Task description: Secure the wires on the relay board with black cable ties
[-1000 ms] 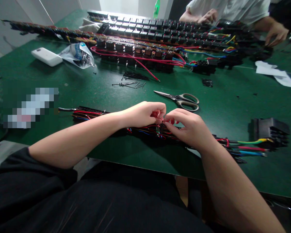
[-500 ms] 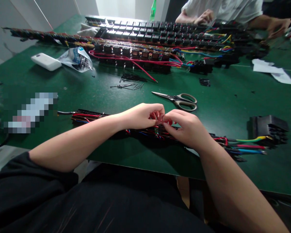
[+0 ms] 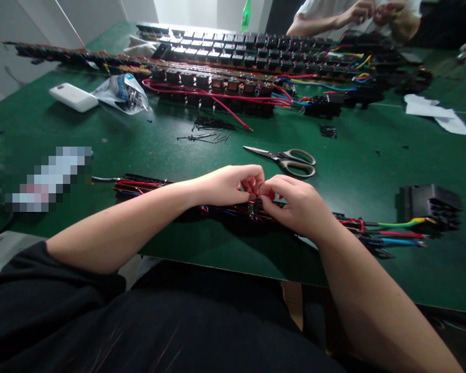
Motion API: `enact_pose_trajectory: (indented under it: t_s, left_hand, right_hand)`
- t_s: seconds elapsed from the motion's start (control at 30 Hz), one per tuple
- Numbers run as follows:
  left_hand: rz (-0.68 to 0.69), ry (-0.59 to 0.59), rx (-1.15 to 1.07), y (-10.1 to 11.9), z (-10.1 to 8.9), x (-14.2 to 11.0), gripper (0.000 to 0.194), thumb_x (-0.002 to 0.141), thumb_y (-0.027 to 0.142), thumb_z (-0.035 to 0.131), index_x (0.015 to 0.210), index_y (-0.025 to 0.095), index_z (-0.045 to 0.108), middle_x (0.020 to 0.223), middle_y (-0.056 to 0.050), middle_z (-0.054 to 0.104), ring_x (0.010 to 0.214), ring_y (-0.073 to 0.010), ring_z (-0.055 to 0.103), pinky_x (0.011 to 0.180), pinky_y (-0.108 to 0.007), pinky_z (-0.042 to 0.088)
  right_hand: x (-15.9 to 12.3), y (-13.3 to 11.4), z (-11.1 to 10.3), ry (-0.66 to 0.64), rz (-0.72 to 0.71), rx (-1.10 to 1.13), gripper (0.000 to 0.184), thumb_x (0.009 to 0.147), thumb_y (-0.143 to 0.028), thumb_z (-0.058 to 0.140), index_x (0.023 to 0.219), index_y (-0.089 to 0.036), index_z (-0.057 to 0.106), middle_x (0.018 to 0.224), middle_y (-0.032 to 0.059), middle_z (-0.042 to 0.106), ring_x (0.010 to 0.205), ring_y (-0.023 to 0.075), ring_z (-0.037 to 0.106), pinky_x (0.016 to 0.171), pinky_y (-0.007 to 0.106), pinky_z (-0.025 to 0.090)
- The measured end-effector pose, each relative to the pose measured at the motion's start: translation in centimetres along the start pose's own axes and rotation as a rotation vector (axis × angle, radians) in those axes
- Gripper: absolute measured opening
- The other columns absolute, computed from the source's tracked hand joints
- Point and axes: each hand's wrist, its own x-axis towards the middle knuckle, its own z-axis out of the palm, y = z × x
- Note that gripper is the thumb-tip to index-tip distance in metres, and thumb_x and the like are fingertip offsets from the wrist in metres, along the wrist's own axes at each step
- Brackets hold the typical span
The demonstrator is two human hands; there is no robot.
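A long black strip with coloured wires [image 3: 233,211] lies along the near side of the green table, partly covered by my forearms. Over its middle, my left hand [image 3: 238,182] is closed, thumb and fingers pinched together. My right hand [image 3: 295,202] meets it there, also pinching, with the fingertips of both hands nearly touching. Whatever they grip is too small to make out. At the strip's right end, loose red, blue and green-yellow wires [image 3: 402,235] lead towards a black connector block [image 3: 431,204]. Scissors [image 3: 289,159] lie just beyond my hands.
Several finished-looking strips with wires [image 3: 217,54] are stacked at the back. Black cable ties [image 3: 207,132], a plastic bag of small parts [image 3: 125,96], a white phone-like case [image 3: 73,97] and paper [image 3: 437,113] lie around. Another person's hands [image 3: 373,13] are across the table.
My hands stay pinched over the strip, with barely any shift. Across the table, the other person's hands have risen and come together.
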Motion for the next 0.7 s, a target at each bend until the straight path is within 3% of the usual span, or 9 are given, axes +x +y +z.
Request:
enact_pose_trajectory:
  t_s: [0.7]
  left_hand:
    - [0.012,-0.025,0.030,-0.17,0.03,-0.09,0.022,0.075,0.004,0.055,0.091,0.019,0.060,0.088,0.005,0.068,0.079,-0.0074,0.060,0.072,-0.019,0.045]
  right_hand:
    - [-0.04,-0.06,-0.74,-0.001,-0.005,-0.042,0.009,0.090,-0.014,0.057,0.090,-0.023,0.059,0.081,0.0030,0.066,0.071,0.0178,0.060,0.066,0.030,0.045]
